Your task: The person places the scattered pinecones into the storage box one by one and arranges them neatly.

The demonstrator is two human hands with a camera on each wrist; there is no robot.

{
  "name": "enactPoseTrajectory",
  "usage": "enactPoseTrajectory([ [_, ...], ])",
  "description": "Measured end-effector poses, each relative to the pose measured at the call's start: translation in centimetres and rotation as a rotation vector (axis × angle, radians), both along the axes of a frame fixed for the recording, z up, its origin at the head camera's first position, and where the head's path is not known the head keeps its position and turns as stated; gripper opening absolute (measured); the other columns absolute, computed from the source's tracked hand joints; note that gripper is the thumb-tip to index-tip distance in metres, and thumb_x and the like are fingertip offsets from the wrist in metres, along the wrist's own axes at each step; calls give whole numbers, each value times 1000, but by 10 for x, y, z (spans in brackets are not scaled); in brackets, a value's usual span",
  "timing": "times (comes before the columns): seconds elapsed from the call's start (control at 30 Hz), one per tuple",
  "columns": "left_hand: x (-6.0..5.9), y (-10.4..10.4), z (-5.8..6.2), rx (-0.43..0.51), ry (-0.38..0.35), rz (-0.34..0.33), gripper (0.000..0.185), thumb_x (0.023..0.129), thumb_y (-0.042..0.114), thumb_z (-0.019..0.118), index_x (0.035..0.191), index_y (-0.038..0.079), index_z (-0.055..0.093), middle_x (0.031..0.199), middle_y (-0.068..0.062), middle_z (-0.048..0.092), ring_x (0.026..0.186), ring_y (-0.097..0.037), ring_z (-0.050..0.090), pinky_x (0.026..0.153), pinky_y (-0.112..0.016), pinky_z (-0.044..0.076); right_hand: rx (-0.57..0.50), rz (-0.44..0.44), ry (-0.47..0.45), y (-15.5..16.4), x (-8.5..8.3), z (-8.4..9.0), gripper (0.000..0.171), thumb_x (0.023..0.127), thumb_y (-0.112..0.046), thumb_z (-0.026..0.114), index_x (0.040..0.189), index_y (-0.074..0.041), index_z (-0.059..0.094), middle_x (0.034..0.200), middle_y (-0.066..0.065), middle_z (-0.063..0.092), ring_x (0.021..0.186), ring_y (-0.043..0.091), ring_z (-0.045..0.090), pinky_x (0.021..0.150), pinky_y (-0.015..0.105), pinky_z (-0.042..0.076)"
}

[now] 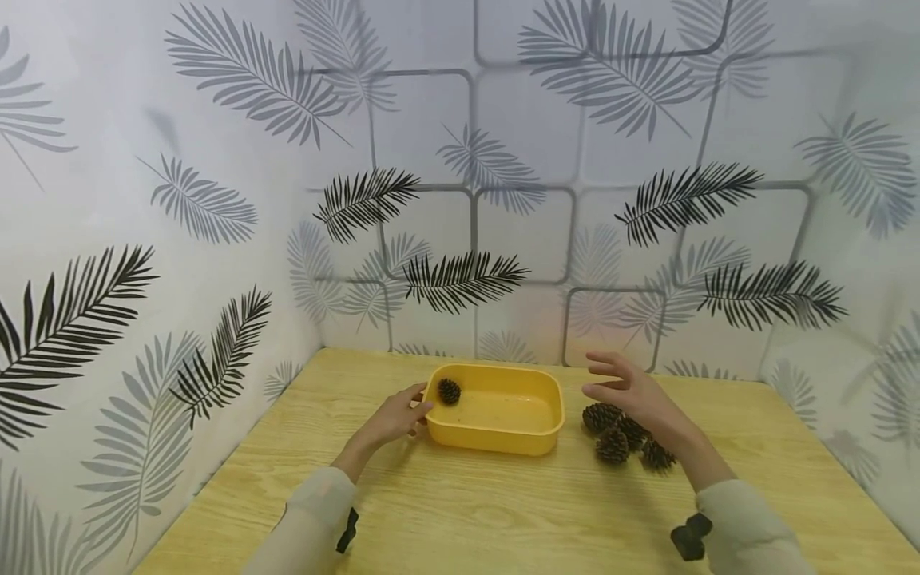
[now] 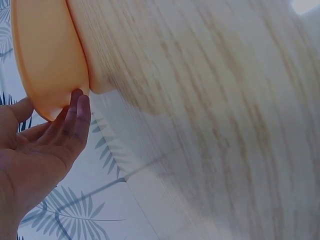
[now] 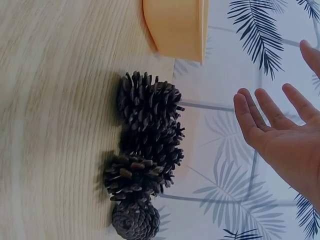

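A yellow plastic tub (image 1: 496,439) stands on the table with one pine cone (image 1: 449,391) in its back left corner. At the tub's left end my left hand (image 1: 395,417) holds the rim, thumb on top and fingers below the edge; the left wrist view shows this hand (image 2: 47,145) curled against the orange-looking tub (image 2: 50,55). Above a cluster of several brown pine cones (image 1: 612,445) is my right hand (image 1: 640,397), with nothing in it. In the right wrist view its fingers (image 3: 275,112) spread apart, away from the pine cones (image 3: 150,105).
The wood-grain table (image 1: 460,511) carries the tub and, to its right, the pine cones. Behind and at the sides hang white sheets (image 1: 517,311) with a leaf print, close to the table's back edge. Both sleeves have dark wrist pieces (image 1: 691,537).
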State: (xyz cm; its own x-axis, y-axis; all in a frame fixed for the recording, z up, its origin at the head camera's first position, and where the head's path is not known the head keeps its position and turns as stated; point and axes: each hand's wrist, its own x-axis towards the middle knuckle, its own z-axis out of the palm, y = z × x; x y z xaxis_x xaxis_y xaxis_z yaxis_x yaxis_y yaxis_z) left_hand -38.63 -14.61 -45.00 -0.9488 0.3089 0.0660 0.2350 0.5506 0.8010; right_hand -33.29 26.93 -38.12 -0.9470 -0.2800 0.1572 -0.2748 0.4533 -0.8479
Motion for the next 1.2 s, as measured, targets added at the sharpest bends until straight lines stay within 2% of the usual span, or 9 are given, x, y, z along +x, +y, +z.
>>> enactPoseTrajectory([
  [0.3, 3, 1, 3, 19, -15, -1, 56, 111, 17, 51, 161, -3, 32, 148, -30, 50, 103, -34, 70, 80, -47, 61, 8, 1, 9, 14, 3, -8, 69, 104, -37, 65, 162, -14, 34, 160, 29, 36, 143, 54, 40, 110, 67, 40],
  [0.67, 2, 2, 3, 29, -17, 4, 55, 112, 16, 50, 160, -4, 32, 148, -30, 50, 104, -36, 70, 80, -47, 61, 38, 4, -48, 24, 3, -21, 72, 104, -36, 66, 161, -7, 34, 155, 32, 41, 140, 54, 44, 105, 58, 50],
  [1.0, 3, 1, 0, 23, -13, 5, 56, 111, 16, 51, 160, -3, 32, 147, -30, 51, 102, -34, 70, 79, -47, 61, 22, 20, -69, 28, 3, -30, 66, 105, -32, 65, 157, -2, 38, 151, 32, 46, 135, 45, 52, 104, 58, 50],
  [1.2, 2, 1, 1, 17, -11, 4, 57, 111, 19, 52, 160, -3, 32, 148, -30, 51, 101, -33, 71, 78, -45, 61, 12, 31, -82, 29, 3, -34, 64, 106, -34, 62, 156, 0, 41, 152, 30, 46, 137, 46, 50, 107, 59, 48],
])
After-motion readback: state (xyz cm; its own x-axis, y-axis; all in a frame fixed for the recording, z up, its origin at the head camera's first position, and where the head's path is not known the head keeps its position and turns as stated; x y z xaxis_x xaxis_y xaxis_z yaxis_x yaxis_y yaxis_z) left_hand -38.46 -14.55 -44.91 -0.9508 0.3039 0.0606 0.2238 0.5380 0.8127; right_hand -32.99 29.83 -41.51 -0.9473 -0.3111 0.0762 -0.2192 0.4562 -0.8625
